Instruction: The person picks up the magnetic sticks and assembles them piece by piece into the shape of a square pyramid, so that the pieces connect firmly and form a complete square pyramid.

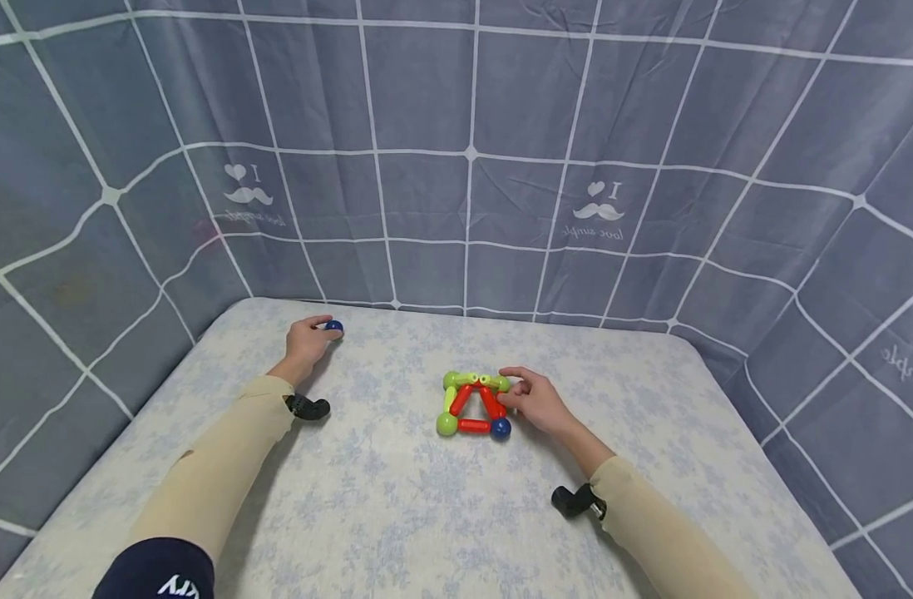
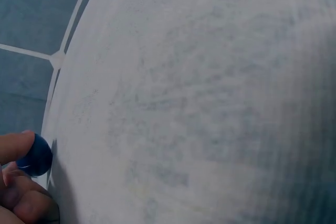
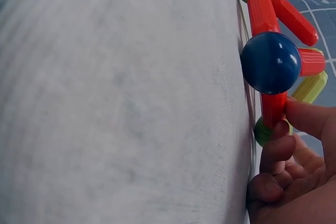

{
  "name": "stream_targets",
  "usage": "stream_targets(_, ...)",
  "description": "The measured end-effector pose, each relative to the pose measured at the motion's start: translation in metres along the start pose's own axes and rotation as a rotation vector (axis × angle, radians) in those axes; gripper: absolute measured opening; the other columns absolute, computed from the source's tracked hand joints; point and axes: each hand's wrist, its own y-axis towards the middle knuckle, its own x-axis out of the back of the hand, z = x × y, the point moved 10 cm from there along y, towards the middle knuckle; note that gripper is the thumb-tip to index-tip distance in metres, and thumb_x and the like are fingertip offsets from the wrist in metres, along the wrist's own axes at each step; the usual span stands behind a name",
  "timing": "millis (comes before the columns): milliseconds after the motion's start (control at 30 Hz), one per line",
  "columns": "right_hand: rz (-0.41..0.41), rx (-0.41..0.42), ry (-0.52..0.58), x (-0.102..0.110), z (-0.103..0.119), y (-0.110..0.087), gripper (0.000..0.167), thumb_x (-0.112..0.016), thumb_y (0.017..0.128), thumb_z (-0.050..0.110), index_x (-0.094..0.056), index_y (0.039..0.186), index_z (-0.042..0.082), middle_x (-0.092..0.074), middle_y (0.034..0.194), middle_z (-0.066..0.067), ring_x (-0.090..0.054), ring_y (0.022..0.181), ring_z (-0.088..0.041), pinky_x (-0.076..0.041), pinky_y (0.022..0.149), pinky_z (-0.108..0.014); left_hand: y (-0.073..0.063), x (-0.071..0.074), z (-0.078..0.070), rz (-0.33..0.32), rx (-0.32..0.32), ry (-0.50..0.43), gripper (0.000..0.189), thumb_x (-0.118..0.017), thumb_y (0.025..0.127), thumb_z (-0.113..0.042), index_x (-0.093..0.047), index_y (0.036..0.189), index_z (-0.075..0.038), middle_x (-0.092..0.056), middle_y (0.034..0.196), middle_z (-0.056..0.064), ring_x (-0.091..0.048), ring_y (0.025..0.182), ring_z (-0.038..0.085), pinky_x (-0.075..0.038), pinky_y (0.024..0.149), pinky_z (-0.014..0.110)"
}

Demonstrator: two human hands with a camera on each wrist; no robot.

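Between the thumb and fingers of my left hand (image 1: 304,345) is a blue ball (image 1: 334,327), at the table's far left. In the left wrist view the same ball (image 2: 37,157) shows beside the fingertips. Near the middle stands a frame of toy sticks and balls, with a red stick (image 1: 475,426) along its front between a green ball (image 1: 446,424) and a second blue ball (image 1: 500,428). Two red sticks lean inward and several light green sticks (image 1: 466,379) run along the back and left. My right hand (image 1: 542,405) pinches a red stick (image 3: 274,109) on the frame's right side.
A white table cover with a pale blue pattern (image 1: 397,499) lies beneath everything. Grey-blue curtains (image 1: 419,200) with white grid lines surround the table at the back and sides. A black wrist device (image 1: 307,407) sits on each forearm.
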Motion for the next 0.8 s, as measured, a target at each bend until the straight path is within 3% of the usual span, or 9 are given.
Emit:
stream_targets(100, 0.001, 0.001, 0.002, -0.001, 0.003, 0.001, 0.051, -0.073, 0.091, 0.01, -0.057, 0.14, 0.006, -0.064, 0.078, -0.004, -0.047, 0.06, -0.015, -0.04, 0.058, -0.028, 0.0, 0.002, -0.001, -0.016, 0.003, 0.015, 0.05, -0.064, 0.099, -0.021, -0.054, 0.146, -0.009, -0.043, 0.153, 0.02, -0.046, 0.123, 0.032, -0.044, 0.083, 0.035)
stream_targets(200, 0.002, -0.001, 0.007, -0.001, 0.003, 0.001, 0.052, -0.073, 0.091, 0.01, -0.057, 0.14, 0.006, -0.064, 0.078, -0.004, -0.047, 0.06, -0.015, -0.04, 0.058, -0.028, 0.0, 0.003, -0.002, -0.023, 0.001, 0.012, 0.049, -0.065, 0.099, -0.021, -0.055, 0.145, -0.008, -0.042, 0.154, 0.02, -0.044, 0.135, 0.035, -0.046, 0.098, 0.042)
stream_targets(300, 0.002, -0.001, 0.011, -0.001, 0.003, 0.002, 0.051, -0.073, 0.091, 0.01, -0.058, 0.139, 0.007, -0.064, 0.078, -0.004, -0.047, 0.06, -0.015, -0.04, 0.058, -0.028, -0.002, 0.003, -0.003, -0.025, -0.003, 0.007, 0.048, -0.065, 0.099, -0.021, -0.056, 0.144, -0.007, -0.04, 0.156, 0.02, -0.037, 0.143, 0.039, -0.039, 0.111, 0.05)
stream_targets(467, 0.006, 0.004, 0.006, -0.003, 0.001, 0.003, 0.049, -0.073, 0.091, 0.011, -0.059, 0.138, 0.008, -0.064, 0.077, -0.004, -0.047, 0.059, -0.014, -0.04, 0.057, -0.027, -0.004, 0.003, -0.001, -0.032, 0.007, 0.004, 0.048, -0.067, 0.098, -0.023, -0.058, 0.141, -0.005, -0.042, 0.155, 0.021, -0.035, 0.145, 0.04, -0.038, 0.112, 0.051)
stream_targets(533, 0.009, 0.001, 0.003, -0.003, 0.0, 0.002, 0.049, -0.073, 0.092, 0.011, -0.058, 0.139, 0.008, -0.064, 0.077, -0.005, -0.047, 0.058, -0.014, -0.04, 0.058, -0.027, -0.005, 0.002, -0.001, -0.029, 0.012, -0.009, 0.047, -0.068, 0.098, -0.023, -0.059, 0.141, -0.005, -0.042, 0.155, 0.021, -0.041, 0.141, 0.04, -0.044, 0.105, 0.049)
stream_targets(633, 0.006, -0.008, 0.002, -0.003, -0.002, 0.001, 0.049, -0.072, 0.092, 0.011, -0.058, 0.139, 0.008, -0.063, 0.077, -0.005, -0.046, 0.058, -0.014, -0.039, 0.057, -0.027, -0.008, -0.002, -0.004, -0.022, 0.008, -0.013, 0.046, -0.069, 0.097, -0.024, -0.061, 0.14, -0.009, -0.044, 0.155, 0.018, -0.053, 0.125, 0.035, -0.049, 0.083, 0.038)
stream_targets(733, -0.002, -0.011, -0.001, -0.002, -0.001, 0.0, 0.05, -0.072, 0.092, 0.011, -0.057, 0.14, 0.007, -0.062, 0.076, -0.005, -0.046, 0.058, -0.015, -0.038, 0.057, -0.027, -0.012, -0.01, -0.011, 0.004, -0.011, -0.033, 0.046, -0.071, 0.096, -0.026, -0.063, 0.138, -0.011, -0.045, 0.154, 0.017, -0.053, 0.09, 0.027, -0.04, 0.064, 0.031)
stream_targets(800, -0.007, -0.015, -0.002, -0.001, -0.002, -0.001, 0.05, -0.073, 0.092, 0.012, -0.057, 0.14, 0.008, -0.062, 0.076, -0.004, -0.046, 0.058, -0.015, -0.038, 0.056, -0.027, -0.015, -0.017, -0.017, 0.034, -0.042, -0.038, 0.047, -0.071, 0.095, -0.027, -0.063, 0.138, -0.011, -0.046, 0.154, 0.016, -0.047, 0.079, 0.019, -0.036, 0.061, 0.029)
